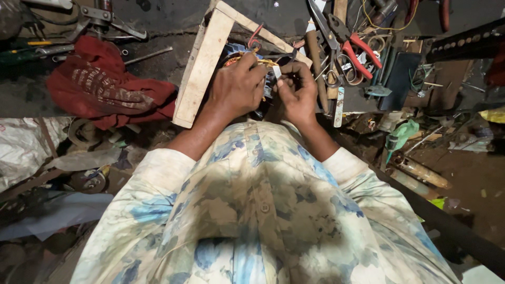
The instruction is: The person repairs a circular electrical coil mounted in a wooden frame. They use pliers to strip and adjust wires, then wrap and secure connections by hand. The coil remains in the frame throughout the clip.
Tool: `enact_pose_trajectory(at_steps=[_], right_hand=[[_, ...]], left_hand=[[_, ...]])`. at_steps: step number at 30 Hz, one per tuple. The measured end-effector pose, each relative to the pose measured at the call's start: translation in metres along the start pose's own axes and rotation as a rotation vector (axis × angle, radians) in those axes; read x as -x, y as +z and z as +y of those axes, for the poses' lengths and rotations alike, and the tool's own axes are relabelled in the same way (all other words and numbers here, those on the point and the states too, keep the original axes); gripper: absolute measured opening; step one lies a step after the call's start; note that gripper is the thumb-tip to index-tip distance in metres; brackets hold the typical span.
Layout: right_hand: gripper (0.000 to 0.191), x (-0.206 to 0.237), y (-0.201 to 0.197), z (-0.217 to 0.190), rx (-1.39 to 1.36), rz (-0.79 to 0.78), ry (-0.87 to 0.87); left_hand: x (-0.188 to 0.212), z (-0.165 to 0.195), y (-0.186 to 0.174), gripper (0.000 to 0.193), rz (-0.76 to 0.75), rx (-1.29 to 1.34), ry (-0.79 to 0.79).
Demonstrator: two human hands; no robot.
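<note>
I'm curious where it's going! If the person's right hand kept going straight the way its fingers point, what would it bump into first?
The right hand points up and left, so it would probably first meet the left hand, whose fingers pinch the same yellowish wire. Depth is hard to judge.

The left hand (238, 87) and right hand (295, 94) cover most of the wound coil part (243, 52) under them, so its shape cannot be told; the small pale piece (276, 71) pinched between the fingertips is too small to identify; the wooden frame (202, 66) hides its near right side behind the hands; at far right, the red-handled pliers (357, 52) lie in clutter too tangled to sort; the picture's far edge cuts off the tools there.
</note>
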State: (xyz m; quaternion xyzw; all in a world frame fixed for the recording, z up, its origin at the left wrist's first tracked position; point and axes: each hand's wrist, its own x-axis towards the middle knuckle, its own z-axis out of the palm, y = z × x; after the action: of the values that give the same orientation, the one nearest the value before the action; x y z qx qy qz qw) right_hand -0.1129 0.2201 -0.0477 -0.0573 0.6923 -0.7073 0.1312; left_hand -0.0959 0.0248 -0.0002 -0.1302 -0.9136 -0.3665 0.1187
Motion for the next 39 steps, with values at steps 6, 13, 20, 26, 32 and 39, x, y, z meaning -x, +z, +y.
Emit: enact_pose_trajectory(at_steps=[6,13,20,26,32,39], right_hand=[[0.016,-0.001,0.006,-0.001,-0.037,0.02,-0.011],[0.027,-0.003,0.014,-0.006,0.095,0.045,-0.118],[0.023,-0.004,0.017,-0.01,0.202,0.056,-0.15],[0.018,-0.007,0.015,-0.005,0.102,0.052,-0.103],[0.015,-0.004,0.003,-0.012,0.21,0.039,-0.242],[0.027,-0.037,-0.036,-0.059,0.453,-0.239,-0.499]], left_hand=[[0.0,0.0,-0.002,0.016,0.066,0.062,0.008],[-0.003,0.002,-0.005,0.013,0.086,0.117,0.021],[-0.001,0.0,-0.002,0.012,0.083,0.129,0.029],[-0.002,-0.001,0.001,0.012,0.084,0.125,0.014],[-0.005,0.001,-0.002,0.014,0.088,0.194,-0.021],[-0.004,-0.006,-0.003,0.023,0.053,0.229,-0.033]])
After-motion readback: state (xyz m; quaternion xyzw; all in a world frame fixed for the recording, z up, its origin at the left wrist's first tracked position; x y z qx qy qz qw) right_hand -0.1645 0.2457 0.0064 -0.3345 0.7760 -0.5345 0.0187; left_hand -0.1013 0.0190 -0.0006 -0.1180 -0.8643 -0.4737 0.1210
